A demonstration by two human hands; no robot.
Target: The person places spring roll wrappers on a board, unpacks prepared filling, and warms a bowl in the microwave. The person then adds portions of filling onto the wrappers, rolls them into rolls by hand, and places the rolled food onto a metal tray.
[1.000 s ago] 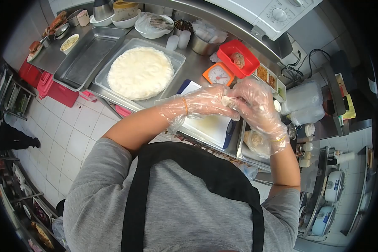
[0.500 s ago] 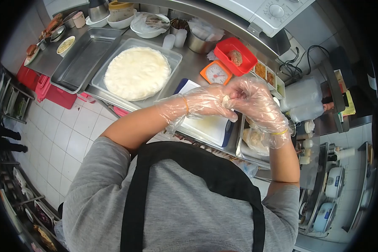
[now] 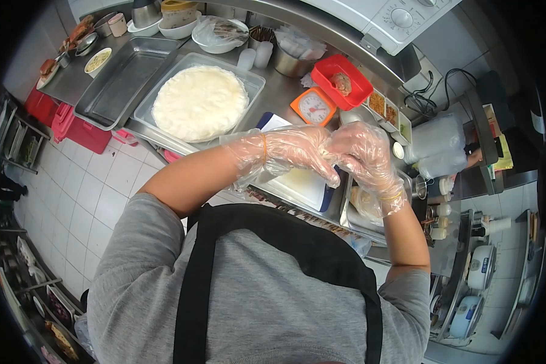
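Note:
My left hand [image 3: 297, 151] and my right hand [image 3: 364, 155], both in clear plastic gloves with bands at the wrists, meet above a white cutting board [image 3: 294, 183] with dark blue edges. Fingers of both hands are curled together around a small pale piece, mostly hidden, that I cannot make out. Just beyond them stand an orange dial scale [image 3: 313, 107] and a red plastic container [image 3: 366, 91] holding a lump of minced meat [image 3: 341, 84]. Below my right hand is a metal tray [image 3: 349, 219] with something pale in it, partly covered.
A clear tub [image 3: 256, 91] holding a large round white mass [image 3: 200, 102] stands left of the board. Further left lies a metal baking tray [image 3: 97, 116]. Small condiment containers [image 3: 403, 129] sit at the right, near a white appliance [image 3: 382, 24] with knobs.
My right hand has turned and its fingers have folded down against my left hand, which has shifted slightly. The pinkish patch seen between the hands is now covered. The view has moved slightly.

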